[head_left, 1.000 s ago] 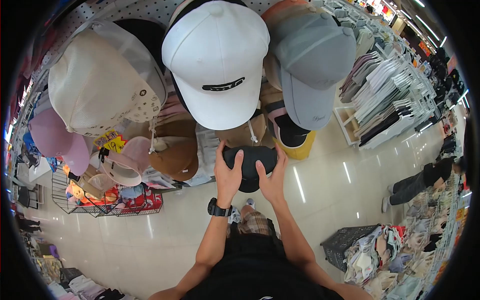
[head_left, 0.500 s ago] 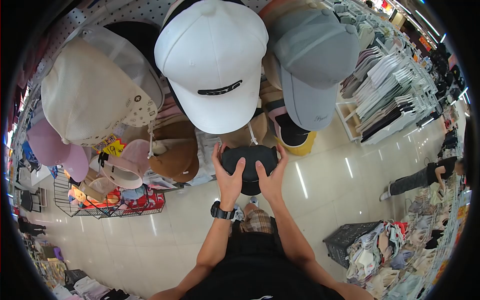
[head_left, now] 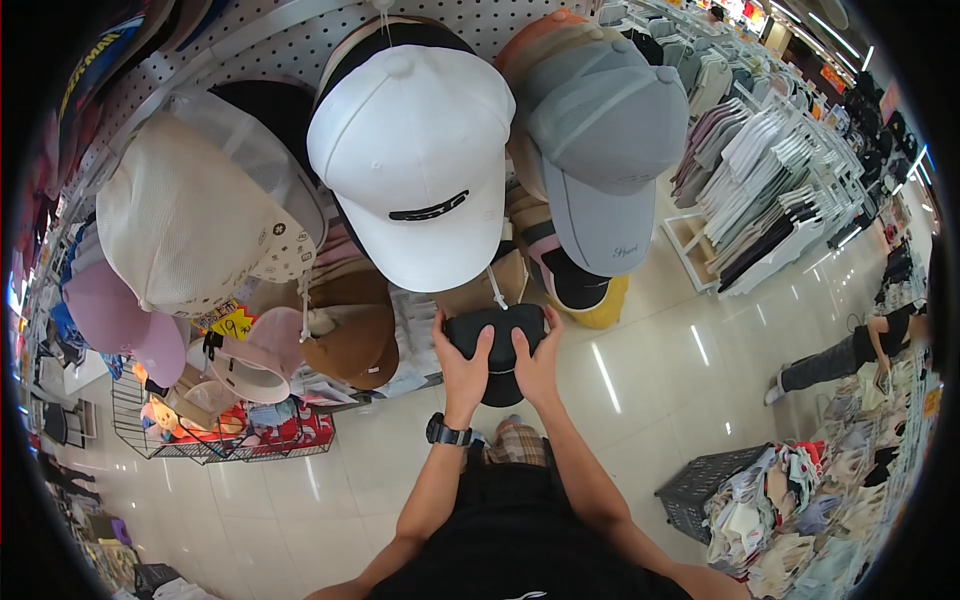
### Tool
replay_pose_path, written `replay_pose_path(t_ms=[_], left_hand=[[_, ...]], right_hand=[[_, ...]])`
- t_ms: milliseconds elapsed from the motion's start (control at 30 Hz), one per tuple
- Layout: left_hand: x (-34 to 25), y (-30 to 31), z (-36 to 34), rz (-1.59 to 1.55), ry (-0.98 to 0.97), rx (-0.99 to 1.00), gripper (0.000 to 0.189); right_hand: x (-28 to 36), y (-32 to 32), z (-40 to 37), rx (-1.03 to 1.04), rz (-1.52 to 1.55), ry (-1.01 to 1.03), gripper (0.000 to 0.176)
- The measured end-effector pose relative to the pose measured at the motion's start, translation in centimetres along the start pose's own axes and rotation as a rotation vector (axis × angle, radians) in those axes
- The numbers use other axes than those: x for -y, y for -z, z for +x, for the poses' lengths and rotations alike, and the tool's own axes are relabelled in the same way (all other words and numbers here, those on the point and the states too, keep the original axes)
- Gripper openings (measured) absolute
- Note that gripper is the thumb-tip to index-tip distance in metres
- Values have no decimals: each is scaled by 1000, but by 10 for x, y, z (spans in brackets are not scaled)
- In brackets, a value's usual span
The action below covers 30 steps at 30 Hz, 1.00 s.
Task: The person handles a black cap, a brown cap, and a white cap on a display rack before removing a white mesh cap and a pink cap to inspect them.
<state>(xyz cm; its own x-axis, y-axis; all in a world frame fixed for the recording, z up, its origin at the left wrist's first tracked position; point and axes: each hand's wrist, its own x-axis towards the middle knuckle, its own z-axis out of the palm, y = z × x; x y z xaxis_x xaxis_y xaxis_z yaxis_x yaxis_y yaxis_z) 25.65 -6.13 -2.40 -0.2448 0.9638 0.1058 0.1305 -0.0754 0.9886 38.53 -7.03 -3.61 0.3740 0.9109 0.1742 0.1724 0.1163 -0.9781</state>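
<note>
A black cap (head_left: 497,345) is held between both hands below the hanging caps, its brim pointing down toward the body. My left hand (head_left: 464,362) grips its left side, thumb on the front panel. On the right side, my right hand (head_left: 536,360) holds it the same way; the fingers of both wrap behind and are partly hidden. Just above hangs a white cap (head_left: 410,160) with a black mark, and a white hook end (head_left: 497,288) sticks out over the black cap. Grey caps (head_left: 608,150) hang to the right, a beige patterned cap (head_left: 190,215) to the left.
Brown caps (head_left: 350,335), a pink visor (head_left: 255,360) and a yellow cap (head_left: 603,305) sit lower on the rack. A wire basket (head_left: 215,447) is at lower left. Clothes racks (head_left: 770,190), a dark crate (head_left: 700,490) and another person (head_left: 850,355) are on the right.
The view has tilted, so the hanging caps appear lower and more of the perforated panel shows. Both hands still hold the black cap, now slightly lower in view.
</note>
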Motion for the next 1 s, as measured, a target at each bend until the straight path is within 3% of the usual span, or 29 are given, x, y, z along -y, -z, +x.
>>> replay_pose_path(t_ms=[167, 333, 400, 500, 633, 733, 900, 1000], left_hand=[[15, -4, 8, 39, -27, -7, 86], [34, -13, 22, 28, -40, -37, 93], [41, -16, 26, 82, -70, -47, 82], [46, -23, 35, 39, -92, -95, 89], [40, -32, 42, 65, -71, -164, 83], [56, -35, 49, 124, -85, -226, 83], [21, -37, 21, 161, -74, -339, 84], [10, -30, -10, 81, 8, -341, 83]], right_hand=[[-2, -6, 7, 44, 38, -13, 88], [-34, -13, 29, 110, -16, 105, 91], [-34, -14, 37, 103, -34, 116, 92], [-41, -15, 47, 187, -102, 100, 95], [-51, -17, 64, 308, -47, 67, 101], [-49, -9, 77, 379, -32, 51, 102], [-48, 37, 87, 505, -79, 117, 103], [-38, 86, 90, 729, 80, -188, 54]])
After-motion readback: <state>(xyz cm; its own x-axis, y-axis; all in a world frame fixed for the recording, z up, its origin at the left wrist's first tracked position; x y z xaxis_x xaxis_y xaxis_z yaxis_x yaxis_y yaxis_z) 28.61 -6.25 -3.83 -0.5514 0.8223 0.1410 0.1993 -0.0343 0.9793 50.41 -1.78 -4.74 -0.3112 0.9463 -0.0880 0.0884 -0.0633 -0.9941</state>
